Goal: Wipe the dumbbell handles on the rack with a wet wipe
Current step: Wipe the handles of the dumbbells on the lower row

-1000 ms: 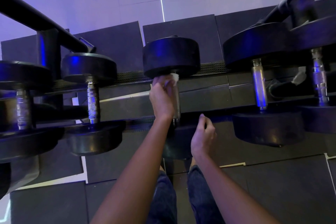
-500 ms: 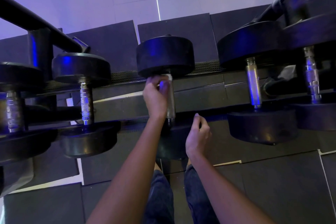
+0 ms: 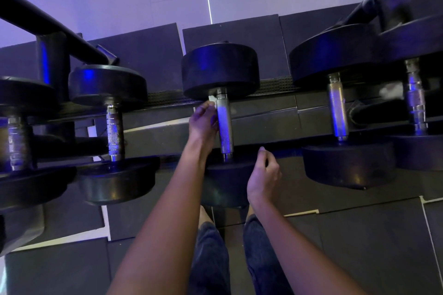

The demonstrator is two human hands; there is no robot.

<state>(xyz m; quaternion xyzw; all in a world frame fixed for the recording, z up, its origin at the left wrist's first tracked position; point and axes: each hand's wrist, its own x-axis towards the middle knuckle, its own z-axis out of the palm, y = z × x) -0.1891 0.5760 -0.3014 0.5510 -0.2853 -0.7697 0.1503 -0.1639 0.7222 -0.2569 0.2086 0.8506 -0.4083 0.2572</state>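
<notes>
The fingers (image 3: 204,109) of the left hand (image 3: 202,123) are curled in and pinch a small white wet wipe (image 3: 212,99), of which only a crumpled corner shows above the knuckles. The wipe is pressed against the left side of a knurled silver metal handle (image 3: 225,128), close to its far end. That handle belongs to the middle black round-headed dumbbell (image 3: 220,68), which lies across the long dark metal rack (image 3: 263,123) with one head on the far side and the other near the person. The left hand sits beside the handle rather than wrapped round it, so most of the handle's length shows bare. The right hand (image 3: 265,175) hangs just right of the dumbbell's near head with its fingers loosely curled and nothing in them; whether it touches the head I cannot tell. On the same rack a smaller black dumbbell with a steel grip (image 3: 114,127) lies to the left, and a larger black dumbbell (image 3: 336,108) lies to the right. A pale crumpled scrap (image 3: 390,91) sits between the larger dumbbell and the next one. Below, blue denim trouser legs (image 3: 208,258) stand on dark square rubber floor tiles (image 3: 359,235).
</notes>
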